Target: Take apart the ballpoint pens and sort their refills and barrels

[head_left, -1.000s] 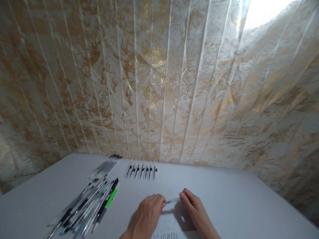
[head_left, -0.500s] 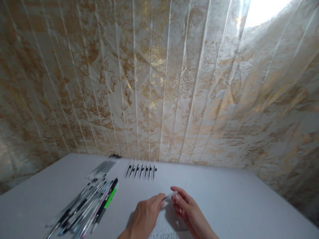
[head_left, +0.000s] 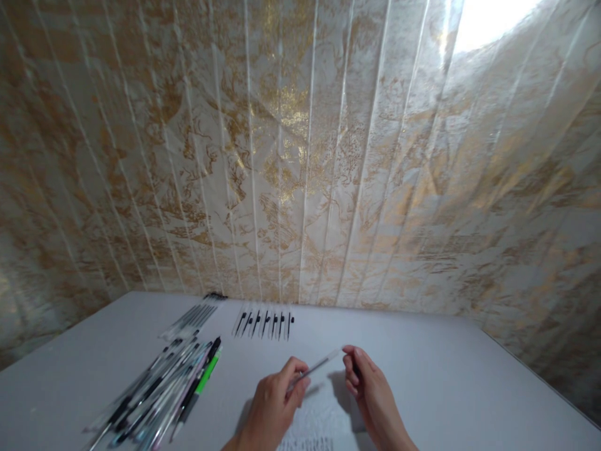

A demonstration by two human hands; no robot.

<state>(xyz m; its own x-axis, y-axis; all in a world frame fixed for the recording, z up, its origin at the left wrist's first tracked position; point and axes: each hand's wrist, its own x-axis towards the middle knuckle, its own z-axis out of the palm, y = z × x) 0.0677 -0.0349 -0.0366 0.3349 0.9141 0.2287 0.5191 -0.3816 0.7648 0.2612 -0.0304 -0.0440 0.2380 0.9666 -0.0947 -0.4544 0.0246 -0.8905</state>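
Nearest my cam I've got a pale sheet (head_left: pixel 312 418), dark marks on it too blurred to read, between the wrists. L hand (head_left: pixel 276 399) pinches a slim tube (head_left: pixel 320 362) btwn thumb & fingers, up off the table (head_left: pixel 436 369) & tilted, prob. so its clear end is free toward the R hand (head_left: pixel 373 385). R fingers are curled w/ one tip by that end; can't tell if they touch it or grip anything. Off left, pens lie in a loose pile (head_left: pixel 145 401), green pen (head_left: pixel 207 376) on its right side, I'd guess kept within reach. Farther back, small black & clear parts sit in a spaced row (head_left: pixel 266 323), prob. for easy counting; thin rods (head_left: pixel 197 316) lie side by side left of it. Shiny curtain (head_left: pixel 282 156) behind.
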